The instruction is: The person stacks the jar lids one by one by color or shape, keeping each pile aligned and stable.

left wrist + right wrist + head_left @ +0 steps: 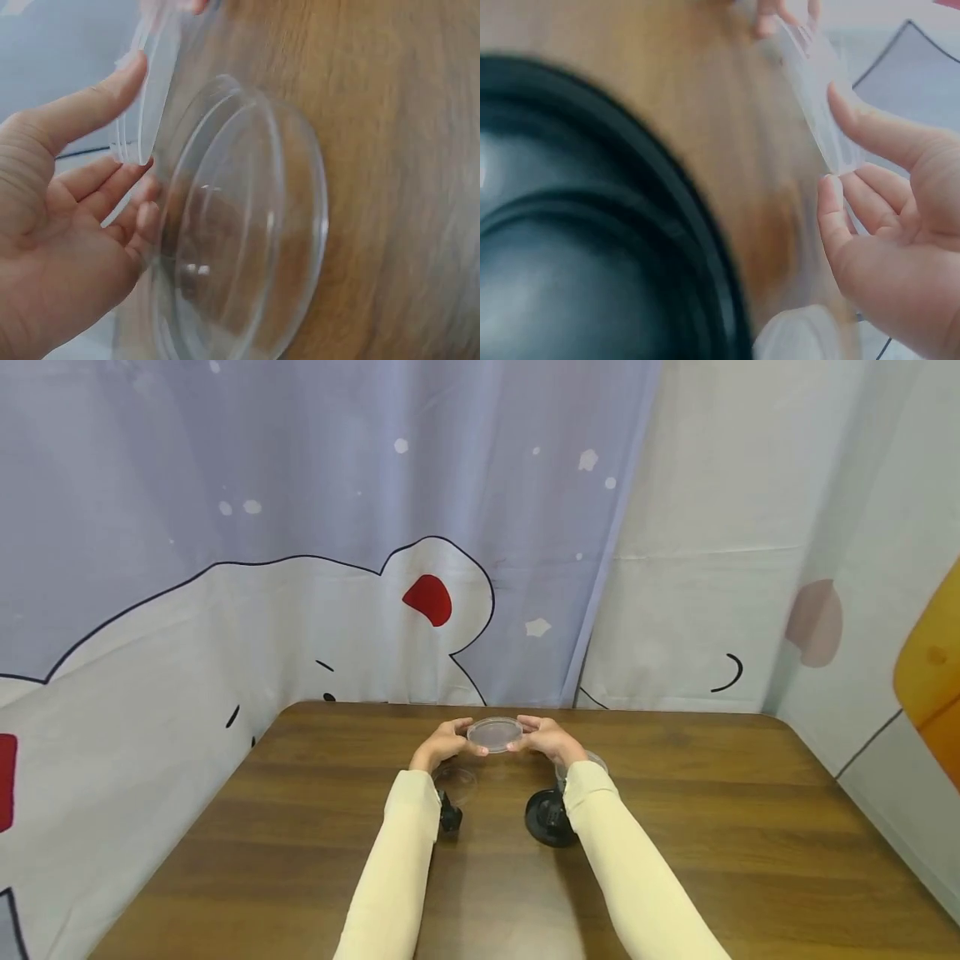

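Both hands hold a clear, shallow petri dish [495, 735] between them near the table's far edge, its broad face seen at a slant. My left hand [444, 745] pinches its left side, thumb [124, 82] on one face and fingertips at the other. On the opposite side, my right hand [552, 741] grips the rim the same way, with its thumb [855, 112] against the dish. Another clear round dish [274, 225] lies on the table below the left wrist. A black round piece with a raised rim [652, 172] sits below the right wrist.
A clear container [596, 761] stands on the table, partly hidden behind the right wrist. The wooden table [247, 868] ends against a printed curtain [360, 635] at the back. More curtain hangs along both sides.
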Demonstrator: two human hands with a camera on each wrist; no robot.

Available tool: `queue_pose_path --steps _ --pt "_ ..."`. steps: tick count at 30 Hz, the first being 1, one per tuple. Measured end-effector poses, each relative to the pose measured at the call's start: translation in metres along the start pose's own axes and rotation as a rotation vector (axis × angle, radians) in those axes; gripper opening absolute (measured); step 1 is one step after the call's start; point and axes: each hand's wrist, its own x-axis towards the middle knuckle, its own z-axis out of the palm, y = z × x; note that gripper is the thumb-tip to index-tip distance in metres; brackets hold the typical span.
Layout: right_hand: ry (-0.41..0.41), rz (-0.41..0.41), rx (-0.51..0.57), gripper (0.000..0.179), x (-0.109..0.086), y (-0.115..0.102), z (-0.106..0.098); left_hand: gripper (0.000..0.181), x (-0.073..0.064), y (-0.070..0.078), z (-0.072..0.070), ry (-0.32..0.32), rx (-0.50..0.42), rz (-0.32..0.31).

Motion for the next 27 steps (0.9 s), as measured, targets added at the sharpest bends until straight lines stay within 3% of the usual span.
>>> queue_pose_path --steps 4,7,13,17,22,27 --pt "0.027 -0.027 0.106 0.076 -0.002 -0.013 -0.005 0.084 -0.001 0.009 -0.003 0.042 -0.116 0.037" --pt "0.059 -0.085 0.208 0.074 -0.007 -0.029 -0.009 0.082 -0.002 0.021 -0.003 0.098 -0.231 0.101" --pt "0.1 -0.214 0.386 0.072 -0.035 -0.061 -0.015 0.07 -0.014 0.059 0.008 0.23 -0.516 0.229" --pt "0.124 -0.297 0.418 0.07 -0.061 -0.078 -0.022 0.066 -0.03 0.087 0.021 0.257 -0.667 0.338" --pt "0.165 -0.38 0.418 0.067 -0.093 -0.088 -0.035 0.07 -0.05 0.116 0.04 0.223 -0.716 0.445" --pt "0.171 -0.412 0.414 0.068 -0.116 -0.082 -0.049 0.07 -0.06 0.129 0.059 0.191 -0.694 0.475"
